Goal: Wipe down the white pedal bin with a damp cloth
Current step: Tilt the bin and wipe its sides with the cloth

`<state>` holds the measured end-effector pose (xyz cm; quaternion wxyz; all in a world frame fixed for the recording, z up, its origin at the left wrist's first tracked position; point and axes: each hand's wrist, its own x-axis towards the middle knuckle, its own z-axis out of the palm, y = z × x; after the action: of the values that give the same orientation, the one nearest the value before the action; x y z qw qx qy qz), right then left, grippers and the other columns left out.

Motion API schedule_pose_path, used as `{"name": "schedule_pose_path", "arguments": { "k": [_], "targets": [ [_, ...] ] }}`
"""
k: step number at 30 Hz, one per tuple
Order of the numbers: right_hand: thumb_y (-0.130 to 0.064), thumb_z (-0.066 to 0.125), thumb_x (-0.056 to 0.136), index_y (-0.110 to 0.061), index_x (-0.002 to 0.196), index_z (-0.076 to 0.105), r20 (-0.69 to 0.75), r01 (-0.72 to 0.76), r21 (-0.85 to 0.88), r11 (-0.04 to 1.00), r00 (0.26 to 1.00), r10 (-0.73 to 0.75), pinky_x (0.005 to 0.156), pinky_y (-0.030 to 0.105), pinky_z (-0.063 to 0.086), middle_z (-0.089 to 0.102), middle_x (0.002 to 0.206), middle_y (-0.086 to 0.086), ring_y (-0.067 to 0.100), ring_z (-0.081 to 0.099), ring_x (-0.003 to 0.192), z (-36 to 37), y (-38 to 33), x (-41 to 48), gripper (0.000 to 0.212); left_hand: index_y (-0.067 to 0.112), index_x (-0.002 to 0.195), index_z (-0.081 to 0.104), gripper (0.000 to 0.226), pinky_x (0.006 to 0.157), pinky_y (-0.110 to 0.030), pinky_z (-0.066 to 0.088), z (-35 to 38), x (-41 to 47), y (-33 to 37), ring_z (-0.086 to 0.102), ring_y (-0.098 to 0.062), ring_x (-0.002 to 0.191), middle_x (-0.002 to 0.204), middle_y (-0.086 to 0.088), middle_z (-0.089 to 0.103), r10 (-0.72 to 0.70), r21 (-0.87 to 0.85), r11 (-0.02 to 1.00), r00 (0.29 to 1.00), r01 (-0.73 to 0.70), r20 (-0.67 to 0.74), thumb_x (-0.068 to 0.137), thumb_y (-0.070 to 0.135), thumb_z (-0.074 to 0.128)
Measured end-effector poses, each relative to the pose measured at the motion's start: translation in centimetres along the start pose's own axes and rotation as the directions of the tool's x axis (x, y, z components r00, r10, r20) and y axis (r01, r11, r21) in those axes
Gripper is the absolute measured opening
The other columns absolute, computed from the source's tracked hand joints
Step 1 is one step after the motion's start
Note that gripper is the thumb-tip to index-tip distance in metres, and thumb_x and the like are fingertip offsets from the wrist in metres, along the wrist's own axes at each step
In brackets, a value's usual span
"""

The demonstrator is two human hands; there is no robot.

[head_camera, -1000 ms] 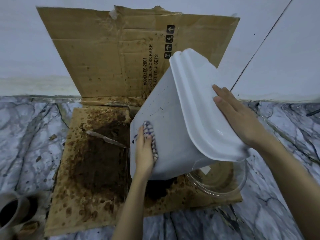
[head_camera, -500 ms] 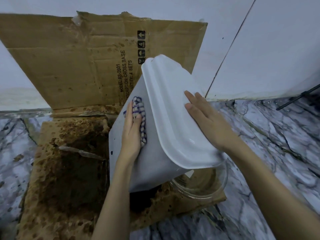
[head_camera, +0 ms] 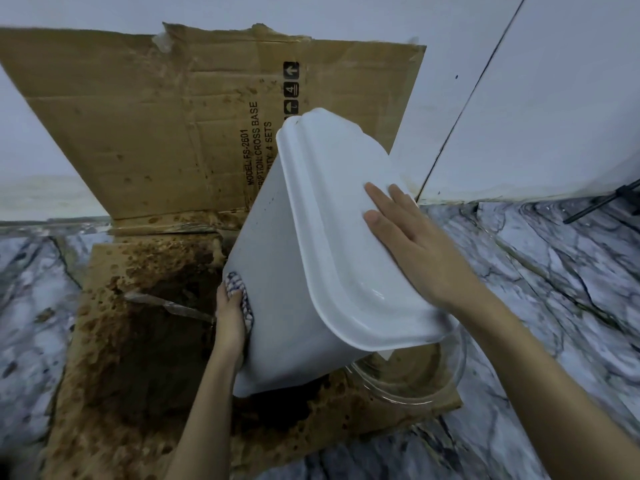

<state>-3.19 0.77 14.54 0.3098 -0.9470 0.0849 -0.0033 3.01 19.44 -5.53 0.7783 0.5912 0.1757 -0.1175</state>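
Stained cardboard (head_camera: 114, 341) on marble floor (head_camera: 554, 289) lies under the tilted pedal bin (head_camera: 284, 306); left hand (head_camera: 230, 315) presses cloth (head_camera: 239, 289) against its side, right hand (head_camera: 415, 247) flat, fingers spread, on the lid (head_camera: 339, 209).

I see a blue-and-white checked cloth (head_camera: 239, 296) under my left hand (head_camera: 230, 315), against the plain white bin (head_camera: 294, 271). Beside that grip, brown cardboard (head_camera: 138, 150) with dark stains and black print; grey-veined white marble floor (head_camera: 554, 289).
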Motion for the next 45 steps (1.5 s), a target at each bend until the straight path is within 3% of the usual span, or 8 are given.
{"name": "schedule_pose_path", "arguments": {
  "k": [9, 14, 18, 23, 30, 37, 41, 45],
  "targets": [
    [-0.056, 0.033, 0.090, -0.055, 0.137, 0.026, -0.017, -0.041, 0.059, 0.997, 0.999, 0.042, 0.119, 0.036, 0.008, 0.013, 0.155, -0.023, -0.002, 0.007, 0.143, -0.4, 0.8, -0.2, 0.047, 0.063, 0.131, 0.017, 0.044, 0.119, -0.040, 0.018, 6.9, -5.6, 7.8, 0.014, 0.005, 0.142, 0.151, 0.032, 0.016, 0.417, 0.051, 0.881, 0.822, -0.471, 0.388, 0.093, 0.050, 0.036],
    [-0.055, 0.033, 0.091, -0.055, 0.136, 0.029, -0.027, -0.043, 0.074, 0.996, 0.999, 0.045, 0.119, 0.036, 0.009, 0.015, 0.154, -0.023, -0.003, 0.008, 0.143, -0.8, 1.0, -0.2, 0.045, 0.061, 0.133, 0.016, 0.048, 0.118, -0.046, 0.021, 8.5, -3.1, 9.2, 0.017, -0.005, 0.144, 0.154, 0.025, 0.016, 0.443, 0.036, 0.870, 0.813, -0.491, 0.378, 0.090, 0.054, 0.034],
    [-0.055, 0.032, 0.091, -0.056, 0.136, 0.028, -0.028, -0.042, 0.053, 0.998, 0.999, 0.043, 0.119, 0.036, 0.010, 0.016, 0.154, -0.023, -0.003, 0.009, 0.143, -0.8, 0.9, -0.2, 0.045, 0.047, 0.144, 0.019, 0.063, 0.111, -0.066, 0.017, 9.4, 1.3, 10.4, 0.015, -0.046, 0.139, 0.155, -0.003, 0.027, 0.431, 0.090, 0.867, 0.829, -0.490, 0.356, 0.086, 0.063, 0.035],
    [-0.057, 0.032, 0.089, -0.057, 0.135, 0.027, -0.028, -0.046, 0.055, 0.997, 0.998, 0.048, 0.117, 0.034, 0.010, 0.015, 0.154, -0.024, -0.004, 0.009, 0.143, -0.7, 0.8, -0.2, 0.047, 0.022, 0.148, 0.023, 0.052, 0.116, -0.041, 0.027, 9.5, 5.0, 10.8, 0.036, -0.015, 0.137, 0.150, 0.002, 0.037, 0.419, -0.006, 0.898, 0.849, -0.441, 0.321, 0.099, 0.030, 0.037],
    [-0.059, 0.029, 0.087, -0.057, 0.136, 0.026, -0.020, -0.033, 0.012, 0.999, 0.999, 0.033, 0.114, 0.029, 0.011, 0.013, 0.154, -0.025, -0.004, 0.009, 0.142, -0.5, 0.3, -0.3, 0.048, 0.015, 0.147, 0.025, 0.046, 0.113, -0.037, 0.032, 4.5, 8.1, 4.9, 0.043, -0.021, 0.132, 0.145, -0.008, 0.043, 0.155, -0.017, 0.988, 0.980, -0.154, 0.124, 0.101, 0.015, 0.032],
    [-0.067, 0.025, 0.075, -0.057, 0.135, 0.026, -0.023, -0.002, 0.003, 1.000, 1.000, 0.003, 0.114, 0.028, 0.009, 0.013, 0.154, -0.024, -0.003, 0.008, 0.143, 0.2, -0.6, -0.2, 0.061, 0.012, 0.145, 0.030, 0.043, 0.093, -0.018, 0.041, -0.8, 4.5, -1.1, 0.054, -0.014, 0.112, 0.128, -0.002, 0.055, -0.068, -0.060, 0.996, 0.997, 0.066, -0.028, 0.102, 0.017, 0.030],
    [-0.067, 0.025, 0.074, -0.059, 0.134, 0.027, -0.029, -0.011, 0.014, 1.000, 1.000, 0.011, 0.113, 0.028, 0.010, 0.013, 0.154, -0.025, -0.003, 0.009, 0.142, 0.2, -0.6, -0.2, 0.061, 0.023, 0.135, 0.043, 0.036, 0.102, -0.034, 0.040, -0.8, 2.4, -1.4, 0.052, -0.018, 0.120, 0.131, 0.000, 0.053, -0.011, 0.013, 1.000, 1.000, 0.012, -0.025, 0.100, 0.023, 0.035],
    [-0.067, 0.026, 0.074, -0.059, 0.133, 0.029, -0.038, -0.026, 0.047, 0.999, 0.999, 0.027, 0.117, 0.033, 0.010, 0.016, 0.153, -0.025, -0.005, 0.010, 0.142, 0.0, -0.4, -0.3, 0.060, 0.032, 0.147, 0.023, 0.049, 0.118, -0.039, 0.021, 1.9, -1.7, 2.0, 0.028, -0.009, 0.140, 0.153, 0.011, 0.028, 0.184, 0.110, 0.975, 0.978, -0.194, 0.096, 0.100, 0.029, 0.036]
  ]
}}
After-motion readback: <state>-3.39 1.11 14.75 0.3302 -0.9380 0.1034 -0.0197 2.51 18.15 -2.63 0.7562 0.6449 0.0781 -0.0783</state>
